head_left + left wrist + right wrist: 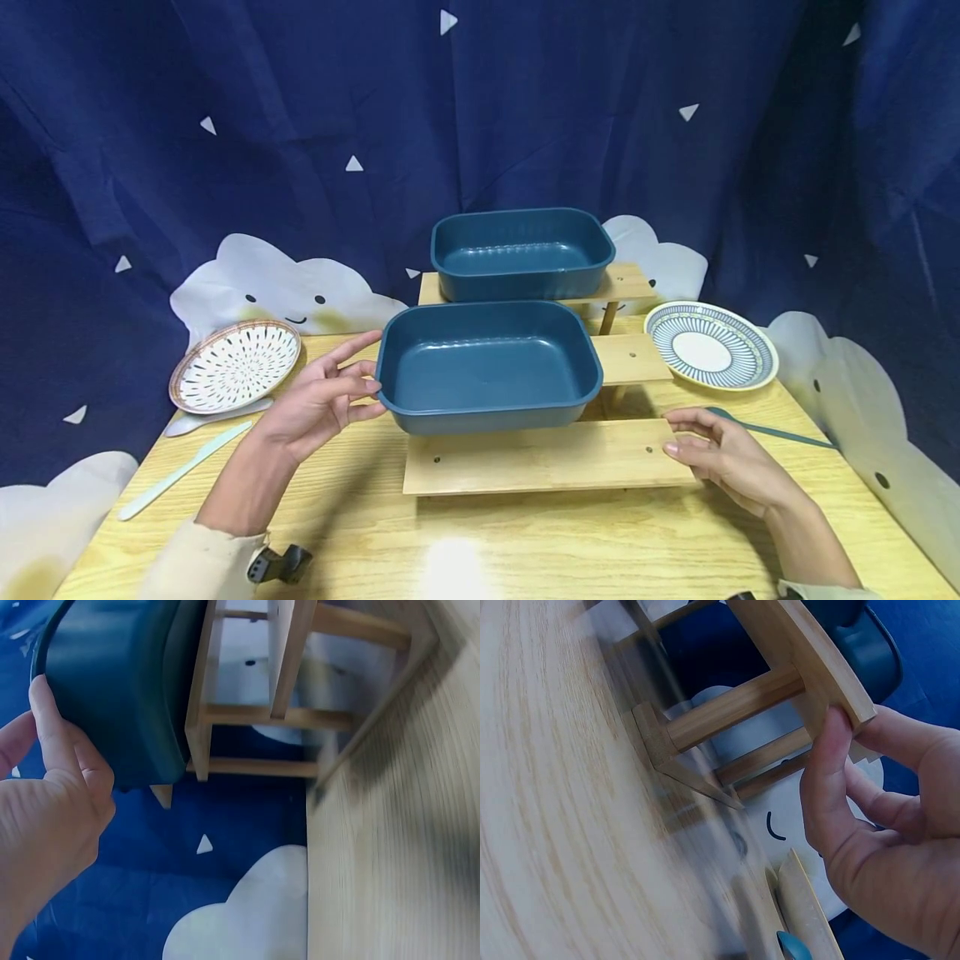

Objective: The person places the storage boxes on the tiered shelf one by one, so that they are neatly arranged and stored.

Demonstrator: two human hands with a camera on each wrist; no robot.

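A dark blue rectangular basin [491, 367] sits on the middle tier of a wooden stepped rack [551, 458], lengthwise across it. At its left end my left hand [322, 400] touches the outer wall and rim with fairly straight fingertips and thumb, as the left wrist view also shows on the basin [112, 690]. My right hand [723, 458] pinches the right end of the rack's lowest board [829, 667] between thumb and fingers. A second, matching basin [525, 250] stands on the top tier behind.
At the left a speckled, brown-rimmed plate [236, 367] overlaps a pale spoon [213, 419]; a mint knife [183, 472] lies nearby. A blue-patterned plate [711, 346] and a teal utensil [783, 432] lie right of the rack. Behind the wooden table [360, 542] hangs a blue curtain [300, 108].
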